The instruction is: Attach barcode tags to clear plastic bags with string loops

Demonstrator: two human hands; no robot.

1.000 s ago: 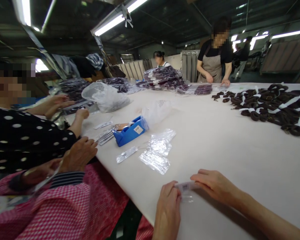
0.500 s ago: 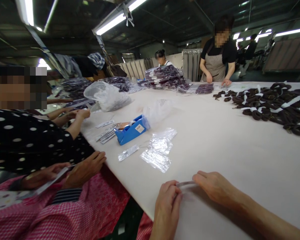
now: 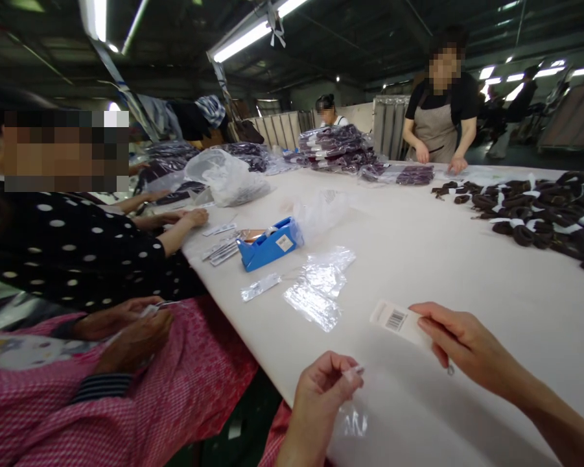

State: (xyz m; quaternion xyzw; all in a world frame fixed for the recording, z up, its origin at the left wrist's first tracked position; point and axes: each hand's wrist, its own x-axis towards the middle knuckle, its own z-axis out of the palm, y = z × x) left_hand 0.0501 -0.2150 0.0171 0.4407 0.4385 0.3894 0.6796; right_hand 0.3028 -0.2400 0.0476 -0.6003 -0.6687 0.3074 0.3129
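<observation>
Your left hand (image 3: 327, 389) pinches a small clear bag (image 3: 354, 420) between thumb and fingers, and it hangs over the near part of the white table (image 3: 418, 253). Your right hand (image 3: 459, 337) grips a white barcode tag (image 3: 395, 318) by one end, to the right of the bag and apart from it. Farther in, flat plastic sleeves (image 3: 315, 292) lie shining on the tabletop, near a blue tape dispenser (image 3: 269, 246). Dark coiled cords (image 3: 529, 214) with white ties spread along the right side, and wrapped purple bundles (image 3: 338, 146) are heaped at the far edge. Around you, a dim room holds strip lights (image 3: 242, 42), a polka-dot sleeve (image 3: 97, 240) at left and an aproned person (image 3: 437, 120) across the table.
</observation>
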